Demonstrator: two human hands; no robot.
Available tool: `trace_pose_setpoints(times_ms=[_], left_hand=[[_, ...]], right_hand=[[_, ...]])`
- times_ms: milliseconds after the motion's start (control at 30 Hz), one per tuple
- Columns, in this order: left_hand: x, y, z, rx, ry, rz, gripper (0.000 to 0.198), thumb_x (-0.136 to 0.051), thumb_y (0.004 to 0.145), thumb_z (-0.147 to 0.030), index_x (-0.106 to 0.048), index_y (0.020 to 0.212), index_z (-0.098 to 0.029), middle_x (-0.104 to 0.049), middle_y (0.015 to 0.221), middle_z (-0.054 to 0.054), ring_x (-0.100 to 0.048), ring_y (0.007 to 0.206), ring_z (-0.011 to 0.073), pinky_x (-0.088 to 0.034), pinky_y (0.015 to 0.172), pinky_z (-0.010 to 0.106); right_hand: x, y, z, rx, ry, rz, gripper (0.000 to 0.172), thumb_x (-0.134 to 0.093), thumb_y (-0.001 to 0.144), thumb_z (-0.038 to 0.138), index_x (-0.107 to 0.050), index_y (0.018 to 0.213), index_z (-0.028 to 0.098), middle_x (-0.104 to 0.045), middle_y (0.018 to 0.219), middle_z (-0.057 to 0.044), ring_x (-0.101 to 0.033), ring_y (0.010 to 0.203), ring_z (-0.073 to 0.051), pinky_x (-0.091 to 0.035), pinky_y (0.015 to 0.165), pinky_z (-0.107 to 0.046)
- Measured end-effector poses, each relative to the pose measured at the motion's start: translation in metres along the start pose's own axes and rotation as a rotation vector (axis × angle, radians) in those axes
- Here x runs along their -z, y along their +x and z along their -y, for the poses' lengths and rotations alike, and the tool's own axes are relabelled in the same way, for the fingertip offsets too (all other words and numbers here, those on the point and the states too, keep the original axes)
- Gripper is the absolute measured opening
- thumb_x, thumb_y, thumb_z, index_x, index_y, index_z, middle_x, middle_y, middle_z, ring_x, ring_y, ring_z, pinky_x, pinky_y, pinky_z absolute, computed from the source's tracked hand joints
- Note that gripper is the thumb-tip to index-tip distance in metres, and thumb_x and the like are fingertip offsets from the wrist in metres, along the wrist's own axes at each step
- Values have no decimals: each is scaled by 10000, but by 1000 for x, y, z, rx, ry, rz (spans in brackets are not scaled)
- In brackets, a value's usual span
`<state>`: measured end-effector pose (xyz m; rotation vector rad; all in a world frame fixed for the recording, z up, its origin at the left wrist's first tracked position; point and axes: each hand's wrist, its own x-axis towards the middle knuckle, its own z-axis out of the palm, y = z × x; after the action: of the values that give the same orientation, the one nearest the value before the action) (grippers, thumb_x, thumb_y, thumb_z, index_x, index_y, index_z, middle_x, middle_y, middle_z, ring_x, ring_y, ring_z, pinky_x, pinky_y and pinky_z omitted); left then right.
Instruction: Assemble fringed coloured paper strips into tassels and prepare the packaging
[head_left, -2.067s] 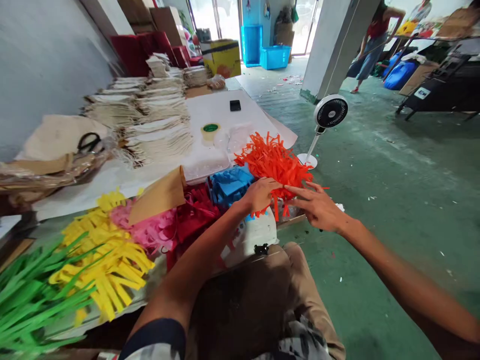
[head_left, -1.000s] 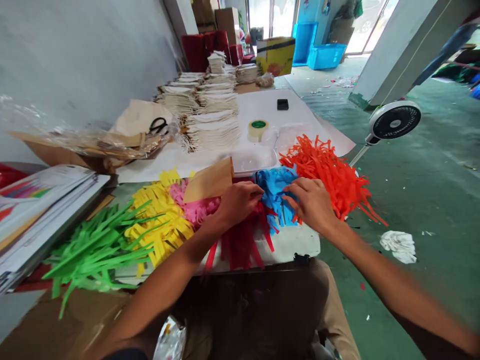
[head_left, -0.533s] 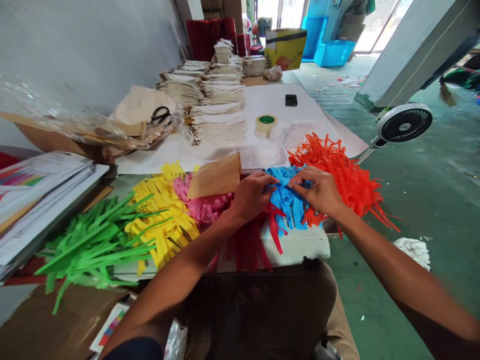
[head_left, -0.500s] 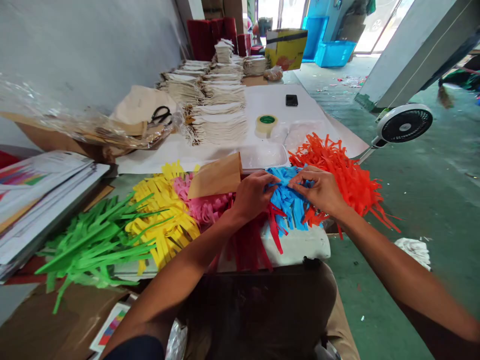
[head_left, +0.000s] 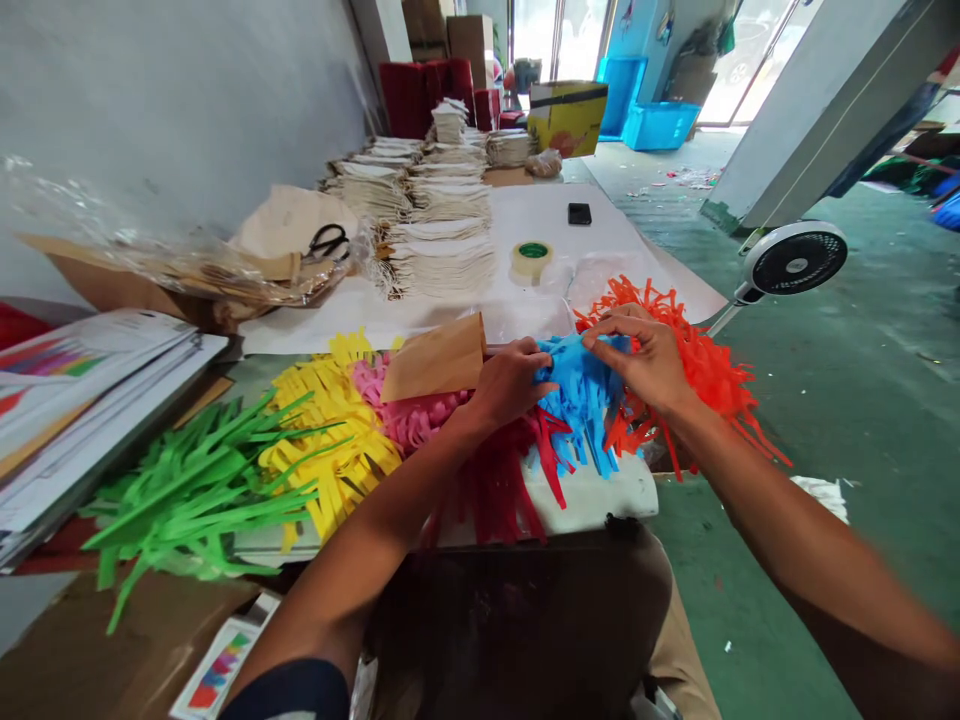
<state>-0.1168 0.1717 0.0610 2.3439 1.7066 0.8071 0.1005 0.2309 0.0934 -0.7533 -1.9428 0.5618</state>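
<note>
A pile of blue paper fringe [head_left: 581, 400] hangs over the table's front edge between my hands. My right hand [head_left: 649, 358] pinches the upper edge of the blue fringe between thumb and fingers. At the pile's left side, my left hand [head_left: 514, 382] is closed, its fingertips on the blue strips; its exact hold is partly hidden. Dark red fringe [head_left: 499, 490] lies under my left wrist. Orange-red fringe [head_left: 705, 370] spreads behind and right of my right hand. Left of my left hand are a folded brown paper piece [head_left: 435, 358], pink fringe [head_left: 420, 420], yellow fringe [head_left: 330, 430] and green fringe [head_left: 195, 485].
Stacks of cream paper bags [head_left: 442, 255] stand farther back, near a tape roll [head_left: 532, 262], a black box [head_left: 579, 214] and scissors [head_left: 328, 242]. A white fan [head_left: 799, 262] rises at the right. Papers [head_left: 97, 400] are piled at the left.
My right hand has lifted slightly and the blue fringe's upper edge has risen with it, its strips hanging straighter. My left hand stays at about the same place. The view has tilted a little.
</note>
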Motion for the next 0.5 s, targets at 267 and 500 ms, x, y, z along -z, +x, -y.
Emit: trace_pose_setpoints(times_ms=[267, 500], left_hand=[[5, -1, 5, 56, -35, -15, 443, -673, 929, -650, -806, 890, -230, -654, 997, 54, -649, 881, 198, -447, 696, 297], [5, 2, 8, 60, -3, -52, 185, -700, 973, -378, -833, 929, -256, -661, 1037, 60, -653, 971, 199, -489, 742, 286]], right_hand=[[20, 14, 18, -23, 45, -123, 82, -782, 882, 321, -763, 852, 246, -758, 911, -18, -686, 908, -208, -548, 893, -412], [67, 32, 17, -24, 174, -357, 135, -837, 840, 299, -754, 872, 197, -715, 819, -8, -597, 719, -115, -492, 710, -297]])
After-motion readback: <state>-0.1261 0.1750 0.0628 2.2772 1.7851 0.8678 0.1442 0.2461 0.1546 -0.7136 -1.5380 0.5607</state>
